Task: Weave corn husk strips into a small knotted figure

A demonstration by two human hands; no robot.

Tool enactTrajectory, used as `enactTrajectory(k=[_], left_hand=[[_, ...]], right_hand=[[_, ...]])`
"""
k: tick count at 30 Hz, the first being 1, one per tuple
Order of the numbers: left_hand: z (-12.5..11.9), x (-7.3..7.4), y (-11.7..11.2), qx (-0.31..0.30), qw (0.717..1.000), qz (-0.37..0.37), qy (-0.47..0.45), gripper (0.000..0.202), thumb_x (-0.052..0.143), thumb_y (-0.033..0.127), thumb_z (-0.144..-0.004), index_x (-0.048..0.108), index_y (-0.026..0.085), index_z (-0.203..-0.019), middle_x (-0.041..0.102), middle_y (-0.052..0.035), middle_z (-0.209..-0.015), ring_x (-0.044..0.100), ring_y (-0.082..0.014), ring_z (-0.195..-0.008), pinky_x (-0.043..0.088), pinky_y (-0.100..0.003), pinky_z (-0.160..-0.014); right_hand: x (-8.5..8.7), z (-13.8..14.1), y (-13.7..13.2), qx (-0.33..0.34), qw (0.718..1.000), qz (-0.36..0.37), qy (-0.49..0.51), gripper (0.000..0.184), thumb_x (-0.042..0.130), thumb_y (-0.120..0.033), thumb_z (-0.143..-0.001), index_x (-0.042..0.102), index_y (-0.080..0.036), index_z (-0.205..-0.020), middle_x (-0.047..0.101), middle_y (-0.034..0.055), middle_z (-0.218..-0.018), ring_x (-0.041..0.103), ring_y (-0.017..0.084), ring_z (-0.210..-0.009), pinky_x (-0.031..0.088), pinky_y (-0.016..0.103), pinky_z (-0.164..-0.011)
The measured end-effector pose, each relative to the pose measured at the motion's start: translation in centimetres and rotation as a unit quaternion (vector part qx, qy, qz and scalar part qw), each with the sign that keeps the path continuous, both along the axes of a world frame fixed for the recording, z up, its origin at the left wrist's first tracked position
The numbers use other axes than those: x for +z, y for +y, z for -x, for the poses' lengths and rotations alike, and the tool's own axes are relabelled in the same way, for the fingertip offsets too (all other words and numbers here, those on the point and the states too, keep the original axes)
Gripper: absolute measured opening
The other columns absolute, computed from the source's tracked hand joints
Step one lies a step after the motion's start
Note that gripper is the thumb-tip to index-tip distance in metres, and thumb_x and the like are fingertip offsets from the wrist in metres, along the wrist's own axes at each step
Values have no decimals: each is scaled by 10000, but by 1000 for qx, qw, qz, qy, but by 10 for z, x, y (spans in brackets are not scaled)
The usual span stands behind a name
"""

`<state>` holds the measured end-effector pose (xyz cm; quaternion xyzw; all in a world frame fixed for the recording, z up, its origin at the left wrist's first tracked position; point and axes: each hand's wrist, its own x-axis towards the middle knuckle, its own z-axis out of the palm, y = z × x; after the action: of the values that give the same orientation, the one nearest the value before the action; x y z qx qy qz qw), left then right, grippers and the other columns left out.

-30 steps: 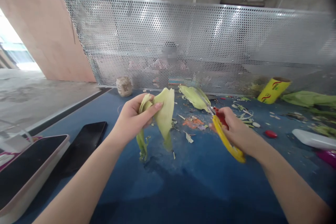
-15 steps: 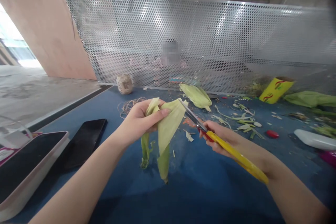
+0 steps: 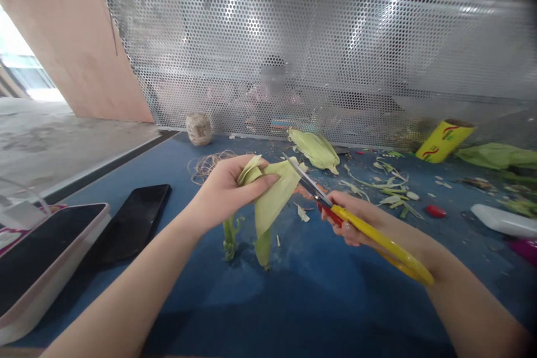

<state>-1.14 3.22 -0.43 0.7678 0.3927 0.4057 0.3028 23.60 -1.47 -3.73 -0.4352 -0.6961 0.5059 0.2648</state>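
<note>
Between the thumb and fingers of my left hand (image 3: 235,187) is a bunch of pale green corn husk (image 3: 274,198), its strips hanging down over the blue table (image 3: 293,307). My right hand (image 3: 350,215) grips a pair of scissors (image 3: 373,240) with yellow and red handles. Their blades lie across the upper right corner of the husk, near its edge. Whether the blades are fully closed there, I cannot tell. Behind the scissors rests a whole husk-covered ear of corn (image 3: 314,150).
A perforated metal screen (image 3: 235,56) borders the table's far side, with a person behind it. Twine (image 3: 205,166) and a twine ball (image 3: 198,129) lie left of centre. Two phones (image 3: 136,218) (image 3: 46,257) are at left. Husk scraps (image 3: 394,193) and a yellow roll (image 3: 445,141) are at right.
The husk and my left hand have shifted slightly right and up. The scissor blades reach further across the husk's corner. The view has tilted down a little.
</note>
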Motion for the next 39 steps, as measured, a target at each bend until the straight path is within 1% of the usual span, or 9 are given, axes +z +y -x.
enactTrajectory(k=[5,13,17,22,25,27,31,35,39], left_hand=[[0,2,-1,-2,1000,-18,19,219,574,367,-748,557,162,-672,487,4,-693,426,-103,-608,340,-200,-510],[0,3,-1,12,1000,11,-2,199,590,363,-730,581,164,-727,469,22,-626,399,-86,-531,322,-199,-470],[0,1,1,9,1000,17,-10,198,595,362,-730,582,164,-731,488,17,-651,420,-88,-547,341,-201,-487],[2,0,3,8,999,35,-22,193,601,359,-732,576,168,-729,423,42,-574,381,-71,-504,303,-184,-444],[1,0,3,8,998,51,-30,189,608,356,-728,573,170,-737,408,48,-558,370,-65,-486,295,-178,-425],[0,1,2,-2,997,65,-35,191,613,353,-725,560,170,-719,392,54,-544,352,-56,-461,279,-171,-403],[-3,1,-1,-59,994,87,-29,233,598,329,-745,504,158,-618,355,67,-504,318,-34,-422,244,-152,-378],[-3,1,0,-65,994,84,-31,214,596,304,-752,508,154,-627,356,74,-495,314,-24,-418,235,-139,-374],[-2,3,0,-61,995,72,-32,244,598,312,-750,491,148,-605,347,76,-502,319,-19,-415,239,-135,-373]], right_hand=[[6,3,-1,-10,1000,24,-2,408,527,-562,-751,431,-201,-914,392,10,-835,349,85,-637,305,190,-486],[22,7,-8,-16,998,65,7,378,518,-554,-763,430,-201,-866,350,-41,-699,275,48,-493,224,189,-409],[19,8,-7,-48,997,65,0,417,549,-582,-718,422,-198,-818,348,-38,-722,263,32,-481,225,164,-378],[17,7,-6,-65,996,45,-38,409,555,-573,-711,405,-197,-770,350,-51,-670,266,19,-429,249,151,-335],[19,6,-7,-55,995,60,-52,390,529,-566,-738,396,-201,-763,323,-67,-604,262,29,-423,250,149,-337],[19,7,-7,-38,997,66,-33,385,506,-570,-754,392,-204,-787,352,-53,-646,281,37,-451,258,154,-357],[13,7,-6,-11,999,52,14,378,502,-560,-766,383,-205,-822,355,-26,-743,322,56,-540,280,162,-413],[7,4,-5,-22,998,60,16,350,487,-535,-784,393,-208,-866,394,-15,-777,318,47,-522,257,147,-389],[11,3,-6,-42,996,76,-14,324,511,-501,-776,399,-202,-832,401,-28,-730,289,32,-472,237,139,-364]])
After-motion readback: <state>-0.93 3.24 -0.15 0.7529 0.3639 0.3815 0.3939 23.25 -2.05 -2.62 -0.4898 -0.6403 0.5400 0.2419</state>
